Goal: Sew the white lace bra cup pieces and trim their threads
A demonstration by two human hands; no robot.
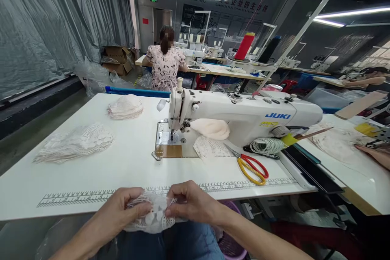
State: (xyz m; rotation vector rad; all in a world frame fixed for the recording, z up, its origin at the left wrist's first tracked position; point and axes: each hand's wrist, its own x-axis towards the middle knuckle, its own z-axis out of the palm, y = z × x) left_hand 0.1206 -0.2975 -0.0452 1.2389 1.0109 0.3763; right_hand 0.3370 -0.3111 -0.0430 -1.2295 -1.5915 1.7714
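A piece of white lace fabric point(154, 217) is stretched between my two hands, over the table's front edge and above my lap. My left hand point(126, 209) pinches its left end between thumb and fingers. At the other end, my right hand point(190, 203) grips the lace the same way. Ahead stands a white sewing machine point(243, 113), its needle and presser foot over a metal plate point(167, 140). On the left lie a stack of lace pieces point(77, 142) and, farther back, a smaller pile of pale fabric pieces point(126, 107).
Scissors point(251, 167) with red and yellow handles lie right of the needle area. A printed ruler point(91, 197) runs along the front edge. Pale fabric point(210, 128) sits under the machine arm, beside a coil of cord point(265, 146). Another person point(166, 59) sits ahead, back turned.
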